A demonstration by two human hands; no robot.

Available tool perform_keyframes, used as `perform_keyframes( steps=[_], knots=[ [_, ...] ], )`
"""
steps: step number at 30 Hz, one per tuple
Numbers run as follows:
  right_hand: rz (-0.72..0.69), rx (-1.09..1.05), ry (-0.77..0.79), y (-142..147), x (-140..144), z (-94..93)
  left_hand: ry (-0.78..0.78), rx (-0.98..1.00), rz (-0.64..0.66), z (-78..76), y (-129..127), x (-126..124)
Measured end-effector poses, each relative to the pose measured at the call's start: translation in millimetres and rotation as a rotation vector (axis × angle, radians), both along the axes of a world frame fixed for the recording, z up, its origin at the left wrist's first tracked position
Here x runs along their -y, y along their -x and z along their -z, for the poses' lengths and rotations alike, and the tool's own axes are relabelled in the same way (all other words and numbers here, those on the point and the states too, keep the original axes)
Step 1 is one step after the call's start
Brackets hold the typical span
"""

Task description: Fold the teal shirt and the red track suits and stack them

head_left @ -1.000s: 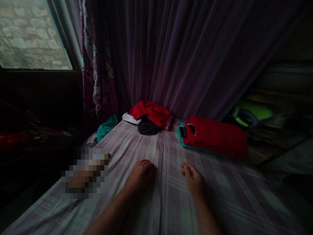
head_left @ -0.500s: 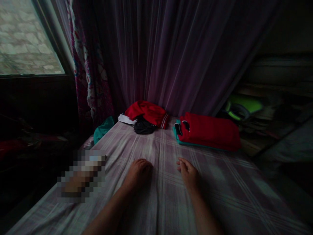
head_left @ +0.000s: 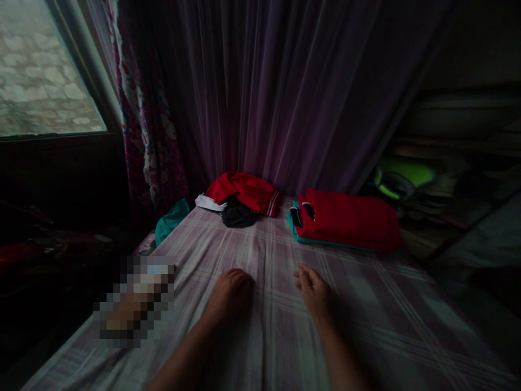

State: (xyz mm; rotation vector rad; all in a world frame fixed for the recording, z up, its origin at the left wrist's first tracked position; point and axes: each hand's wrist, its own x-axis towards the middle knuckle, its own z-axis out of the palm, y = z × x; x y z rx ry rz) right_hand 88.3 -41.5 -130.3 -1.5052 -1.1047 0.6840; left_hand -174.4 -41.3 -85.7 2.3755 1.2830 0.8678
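Both my hands rest on a pale checked bedsheet [head_left: 366,326] in a dim room. My left hand [head_left: 229,290] lies palm down with its fingers curled under, holding nothing. A short way to its right, my right hand [head_left: 312,288] touches the sheet with fingers loosely bent and slightly apart, also holding nothing. Ahead at the far edge lies a crumpled red garment [head_left: 244,190] over a black one [head_left: 238,215]. To their right sits a folded red garment [head_left: 352,220] on a teal one.
A purple curtain [head_left: 293,92] hangs behind the bed, with a patterned pink curtain [head_left: 150,141] and a window [head_left: 44,81] at left. A teal cloth [head_left: 171,220] hangs off the left edge. Cluttered shelves with a green object [head_left: 402,176] stand at right.
Both hands stay in nearly the same spots on the sheet. The view has shifted slightly, so the clothes appear a little further left.
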Motion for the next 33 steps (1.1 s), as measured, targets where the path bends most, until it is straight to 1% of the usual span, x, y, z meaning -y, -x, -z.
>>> perform_keyframes(
  steps=[9,13,17,23,30,33],
  knots=[
    [-0.017,0.048,0.037,1,2,-3.0,0.011,0.019,-0.006,-4.5,-1,2],
    [-0.009,0.013,0.02,1,2,-3.4,0.01,0.006,0.005,-5.5,-1,3],
    [0.019,-0.073,0.005,2,3,-7.1,0.0,-0.008,0.012,-3.1,-1,2],
    [0.077,-0.137,-0.029,8,4,-10.9,-0.04,0.006,0.007,3.1,1,1],
    [0.064,-0.152,-0.027,8,5,-14.7,-0.039,-0.008,0.003,6.9,3,0],
    [0.059,-0.126,-0.046,7,8,-12.6,-0.054,-0.015,-0.004,10.7,4,-2]
  ],
)
